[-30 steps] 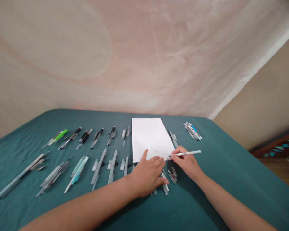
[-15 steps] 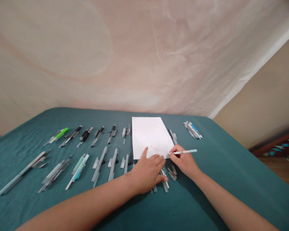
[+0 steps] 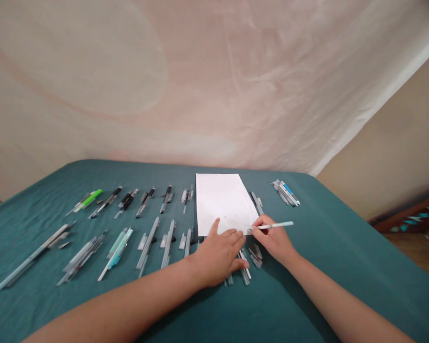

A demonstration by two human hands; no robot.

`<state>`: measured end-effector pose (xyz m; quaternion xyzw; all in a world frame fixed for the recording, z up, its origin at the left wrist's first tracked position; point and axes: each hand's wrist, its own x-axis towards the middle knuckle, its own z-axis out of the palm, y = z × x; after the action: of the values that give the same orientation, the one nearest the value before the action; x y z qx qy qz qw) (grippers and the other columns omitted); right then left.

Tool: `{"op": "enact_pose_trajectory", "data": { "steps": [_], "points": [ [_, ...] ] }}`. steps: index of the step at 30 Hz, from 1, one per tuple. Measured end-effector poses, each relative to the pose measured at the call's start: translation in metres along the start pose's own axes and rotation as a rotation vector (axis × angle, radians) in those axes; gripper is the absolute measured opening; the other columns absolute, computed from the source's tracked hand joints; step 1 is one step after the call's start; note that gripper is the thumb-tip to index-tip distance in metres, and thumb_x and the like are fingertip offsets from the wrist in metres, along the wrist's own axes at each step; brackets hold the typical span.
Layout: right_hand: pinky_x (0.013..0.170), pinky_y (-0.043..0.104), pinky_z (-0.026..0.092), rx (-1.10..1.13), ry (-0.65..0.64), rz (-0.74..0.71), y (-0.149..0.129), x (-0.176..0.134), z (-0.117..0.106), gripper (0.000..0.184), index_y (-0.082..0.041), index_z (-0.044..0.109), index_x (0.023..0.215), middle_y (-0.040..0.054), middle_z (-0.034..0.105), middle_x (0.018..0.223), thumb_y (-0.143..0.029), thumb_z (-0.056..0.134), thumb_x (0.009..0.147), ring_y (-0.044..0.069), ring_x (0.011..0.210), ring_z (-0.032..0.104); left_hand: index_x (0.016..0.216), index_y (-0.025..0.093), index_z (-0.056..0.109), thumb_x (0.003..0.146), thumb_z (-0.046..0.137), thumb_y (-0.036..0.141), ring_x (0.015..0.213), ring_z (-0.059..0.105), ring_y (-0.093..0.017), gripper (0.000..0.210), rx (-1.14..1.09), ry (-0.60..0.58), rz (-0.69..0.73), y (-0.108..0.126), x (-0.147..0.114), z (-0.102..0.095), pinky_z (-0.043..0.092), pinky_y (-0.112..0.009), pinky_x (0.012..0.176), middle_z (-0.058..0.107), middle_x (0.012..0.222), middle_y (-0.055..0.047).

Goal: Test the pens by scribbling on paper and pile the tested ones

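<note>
A sheet of white paper (image 3: pixel 223 197) lies on the green-covered table. My left hand (image 3: pixel 219 255) rests with fingers spread on its lower edge, the thumb or little finger reaching over pen parts (image 3: pixel 246 271) just below. In my right hand (image 3: pixel 271 238), fingers pinch a slim white pen (image 3: pixel 277 225) with a pale blue end pointing right. Its tip is at the paper's lower right corner, mostly hidden by the fingers. A few small faint marks show on the sheet near my left fingers.
Taken-apart pens lie in two rows on the left, among them a green one (image 3: pixel 89 199), a light blue one (image 3: pixel 117 255) and a long grey one (image 3: pixel 32 257). A bundle of pens (image 3: pixel 286 193) sits at the back right. Small parts (image 3: pixel 255 256) lie below my right hand.
Almost nothing differs. The pen in my right hand has tilted very slightly, while my left hand stays in place on the paper.
</note>
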<state>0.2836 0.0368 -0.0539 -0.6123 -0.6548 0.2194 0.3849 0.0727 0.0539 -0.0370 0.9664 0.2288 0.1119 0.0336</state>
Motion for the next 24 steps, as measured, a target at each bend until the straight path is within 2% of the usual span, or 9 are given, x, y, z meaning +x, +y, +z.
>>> {"op": "enact_pose_trajectory", "data": {
  "steps": [5,12,18,24],
  "points": [
    [0.057,0.025,0.038,-0.014,0.029,0.005,0.0,0.0009,-0.0005,0.007,-0.019,0.055,0.071,-0.0024,0.054,0.064,-0.021,0.052,0.077,0.014,0.06,0.051,0.13,0.02,0.043,0.091,0.027,0.054,0.123,0.041,-0.022,0.055,0.014,-0.007,0.003,-0.0002,-0.0002,0.0007,0.006,-0.052,0.109,0.051,0.132,-0.009],
    [0.056,0.024,0.038,0.022,-0.014,0.006,-0.0012,-0.0013,-0.0007,0.008,-0.019,0.055,0.071,-0.0026,0.054,0.063,-0.022,0.052,0.077,0.014,0.059,0.05,0.13,0.021,0.044,0.091,0.027,0.054,0.123,0.042,-0.023,0.054,0.029,0.002,0.011,-0.0008,0.0003,0.0014,0.007,-0.051,0.109,0.051,0.132,-0.009],
    [0.056,0.025,0.038,0.011,0.019,0.009,0.0006,-0.0015,-0.0007,0.008,-0.019,0.056,0.07,-0.0024,0.053,0.063,-0.022,0.052,0.077,0.014,0.06,0.05,0.131,0.021,0.044,0.091,0.027,0.054,0.123,0.042,-0.023,0.054,0.042,-0.005,0.008,-0.0004,0.0007,0.0014,0.007,-0.051,0.109,0.05,0.133,-0.009],
    [0.055,0.024,0.037,0.011,-0.001,0.005,-0.0007,-0.0022,-0.0015,0.009,-0.019,0.054,0.07,-0.003,0.052,0.062,-0.022,0.051,0.078,0.014,0.059,0.05,0.13,0.021,0.044,0.091,0.027,0.054,0.123,0.042,-0.023,0.054,0.005,0.003,0.005,-0.0006,0.0001,0.0007,0.005,-0.051,0.109,0.051,0.132,-0.009]
  ]
}}
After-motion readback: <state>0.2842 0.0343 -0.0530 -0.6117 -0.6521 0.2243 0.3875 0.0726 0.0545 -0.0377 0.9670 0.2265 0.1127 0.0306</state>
